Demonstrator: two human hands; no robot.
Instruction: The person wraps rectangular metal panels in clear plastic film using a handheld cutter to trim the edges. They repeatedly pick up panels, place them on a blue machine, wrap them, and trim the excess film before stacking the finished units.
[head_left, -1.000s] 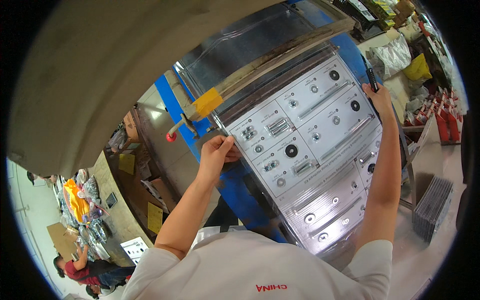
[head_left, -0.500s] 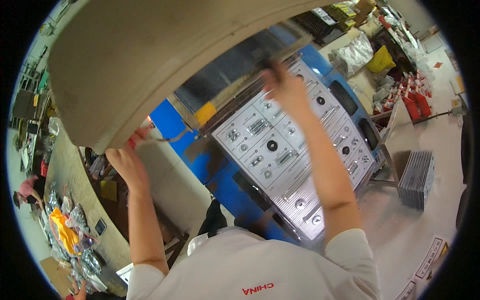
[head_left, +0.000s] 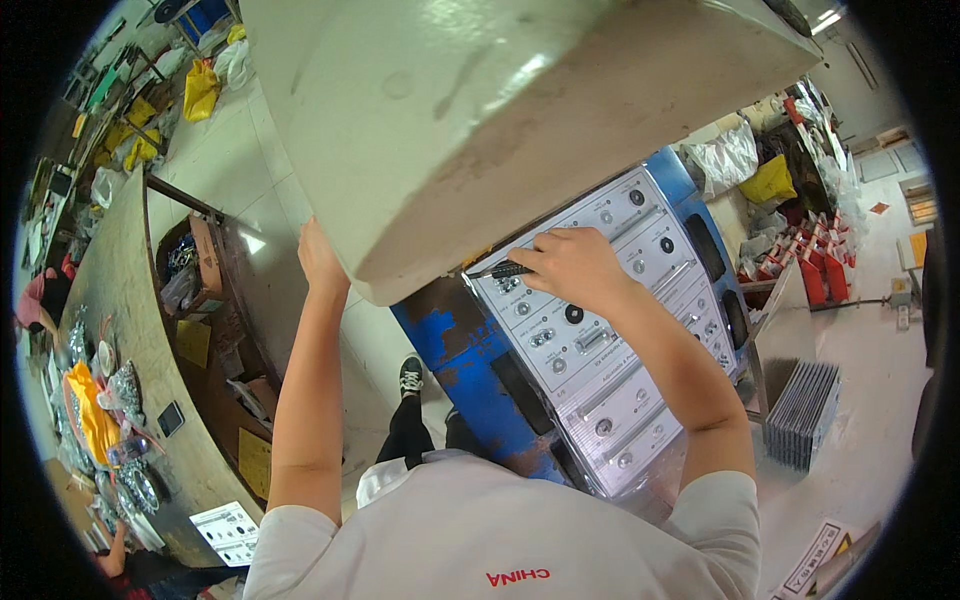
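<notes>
My right hand (head_left: 575, 268) is closed on a slim tool with a black grip (head_left: 512, 269), its thin tip pointing left. Tool and hand are over the far left corner of a white-and-silver panel of hardware pieces (head_left: 655, 350), sealed under clear film. The panel lies tilted on a blue machine bed (head_left: 455, 350). At the left edge of a large beige machine hood (head_left: 470, 130), my left hand (head_left: 322, 258) is raised against its side. Its fingers are mostly hidden there. The hood covers the far end of the bed.
To the left, a long workbench (head_left: 150, 300) carries bagged parts, an orange bag (head_left: 92, 415) and a phone (head_left: 171, 418). On the right stand a stack of grey panels (head_left: 803, 415) and red metal parts (head_left: 825, 262). Another person (head_left: 42, 298) is at the far left.
My right hand has moved left and nearer, to the panel's far left corner. My left hand remains at the hood's edge. The view has shifted, and the hood covers more of the bed's far end.
</notes>
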